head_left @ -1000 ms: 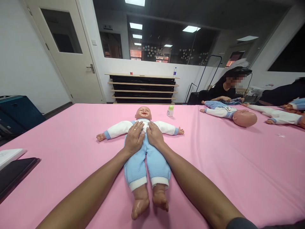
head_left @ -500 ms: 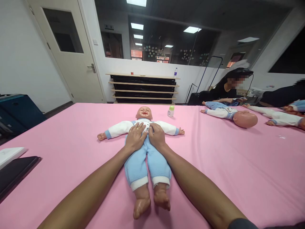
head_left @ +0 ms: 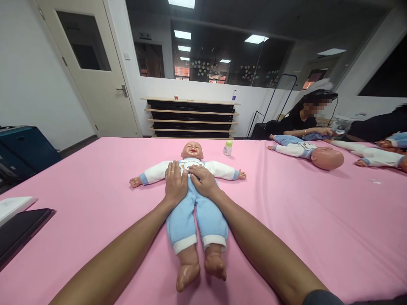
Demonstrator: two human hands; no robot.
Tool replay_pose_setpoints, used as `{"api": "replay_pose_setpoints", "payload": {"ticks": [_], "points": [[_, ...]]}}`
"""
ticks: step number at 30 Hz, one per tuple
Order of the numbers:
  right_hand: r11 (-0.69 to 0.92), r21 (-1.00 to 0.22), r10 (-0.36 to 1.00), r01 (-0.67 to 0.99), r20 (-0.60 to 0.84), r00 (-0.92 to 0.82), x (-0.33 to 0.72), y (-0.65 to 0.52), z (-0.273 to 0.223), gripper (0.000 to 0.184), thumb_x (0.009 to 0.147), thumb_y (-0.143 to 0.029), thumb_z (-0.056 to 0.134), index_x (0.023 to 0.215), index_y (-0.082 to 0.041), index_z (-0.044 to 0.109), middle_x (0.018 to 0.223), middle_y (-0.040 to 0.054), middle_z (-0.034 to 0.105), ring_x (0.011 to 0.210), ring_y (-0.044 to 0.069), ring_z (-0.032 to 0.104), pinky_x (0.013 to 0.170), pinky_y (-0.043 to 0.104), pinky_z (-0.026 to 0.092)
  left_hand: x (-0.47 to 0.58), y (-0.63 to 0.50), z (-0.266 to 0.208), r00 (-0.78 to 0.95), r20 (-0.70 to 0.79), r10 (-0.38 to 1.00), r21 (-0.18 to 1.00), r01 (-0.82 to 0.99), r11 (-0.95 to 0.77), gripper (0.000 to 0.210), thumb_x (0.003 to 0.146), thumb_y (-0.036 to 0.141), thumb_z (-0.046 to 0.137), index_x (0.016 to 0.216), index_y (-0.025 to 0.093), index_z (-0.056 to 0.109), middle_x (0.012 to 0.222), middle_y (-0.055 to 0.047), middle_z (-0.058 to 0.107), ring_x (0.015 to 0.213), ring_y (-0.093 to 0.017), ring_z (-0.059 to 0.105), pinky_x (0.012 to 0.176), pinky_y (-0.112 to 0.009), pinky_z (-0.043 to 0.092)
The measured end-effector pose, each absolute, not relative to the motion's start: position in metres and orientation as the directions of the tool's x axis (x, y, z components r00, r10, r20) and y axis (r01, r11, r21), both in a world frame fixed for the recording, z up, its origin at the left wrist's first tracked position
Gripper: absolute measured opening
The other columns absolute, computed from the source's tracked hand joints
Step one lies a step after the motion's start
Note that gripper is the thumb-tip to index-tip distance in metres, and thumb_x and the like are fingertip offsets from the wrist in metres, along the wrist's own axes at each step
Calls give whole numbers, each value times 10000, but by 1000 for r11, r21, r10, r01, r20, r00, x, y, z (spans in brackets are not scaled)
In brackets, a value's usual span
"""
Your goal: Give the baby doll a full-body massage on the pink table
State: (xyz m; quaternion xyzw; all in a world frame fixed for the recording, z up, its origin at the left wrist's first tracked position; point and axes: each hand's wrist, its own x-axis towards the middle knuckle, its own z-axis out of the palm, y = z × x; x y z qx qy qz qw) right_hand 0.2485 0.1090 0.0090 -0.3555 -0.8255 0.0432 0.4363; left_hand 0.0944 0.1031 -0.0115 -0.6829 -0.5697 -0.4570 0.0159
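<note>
A baby doll [head_left: 192, 151] in a white top and light blue trousers lies on its back on the pink sheet [head_left: 104, 178], arms spread wide and feet towards me. My left hand [head_left: 176, 182] rests flat on the left side of its belly, fingers stretched out towards its chest; a ring shows on one finger. On the other side my right hand [head_left: 203, 180] lies flat, its fingers pointing up and inward across the middle of the belly. Neither hand grips anything. Part of the picture on the doll's top is covered by my fingers.
A small bottle with a green cap [head_left: 228, 148] stands beyond the doll's arm. Another doll [head_left: 327, 158] lies at the right, near a seated person [head_left: 302, 120]. A black flat case [head_left: 23, 231] and a white box [head_left: 14, 207] are at the left edge.
My left hand has slid left to the doll's side and straightened. The right hand has turned, its fingers unfolding and reaching left across the belly. The doll has barely moved.
</note>
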Motion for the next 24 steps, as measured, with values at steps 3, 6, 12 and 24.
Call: {"api": "replay_pose_setpoints", "payload": {"ticks": [3, 6, 12, 24], "points": [[658, -434, 703, 616, 648, -295, 248, 113, 7, 333, 932, -256, 468, 1217, -236, 640, 1320, 51, 592, 1293, 196, 482, 1140, 424, 315, 94, 100, -9, 26, 712, 702, 439, 764, -473, 562, 984, 394, 298, 1473, 118, 276, 1512, -171, 336, 1448, -263, 217, 1175, -516, 203], [581, -484, 758, 654, 615, -219, 249, 116, 3, 359, 939, -278, 450, 1251, -216, 618, 1370, 61, 549, 1321, 201, 449, 1152, 423, 289, 94, 97, -5, 108, 746, 657, 378, 744, -552, 539, 976, 375, 328, 1464, 147, 309, 1505, -143, 360, 1446, -251, 228, 1171, -507, 232], [446, -592, 803, 671, 597, -8, 252, 119, -4, 363, 960, -272, 359, 1208, -175, 606, 1281, 95, 601, 1216, 200, 523, 1069, 375, 370, 94, 91, 5, 288, 705, 648, 277, 730, -625, 469, 968, 356, 350, 1414, 231, 424, 1494, -44, 406, 1449, -235, 222, 1172, -504, 227], [487, -568, 719, 664, 692, 64, 251, 108, 4, 303, 911, -200, 374, 1089, -171, 618, 1097, 102, 654, 1054, 218, 583, 974, 362, 433, 94, 104, 0, 348, 561, 751, 285, 770, -571, 445, 989, 381, 297, 1365, 268, 506, 1446, -38, 475, 1401, -244, 333, 1147, -513, 257]]}}
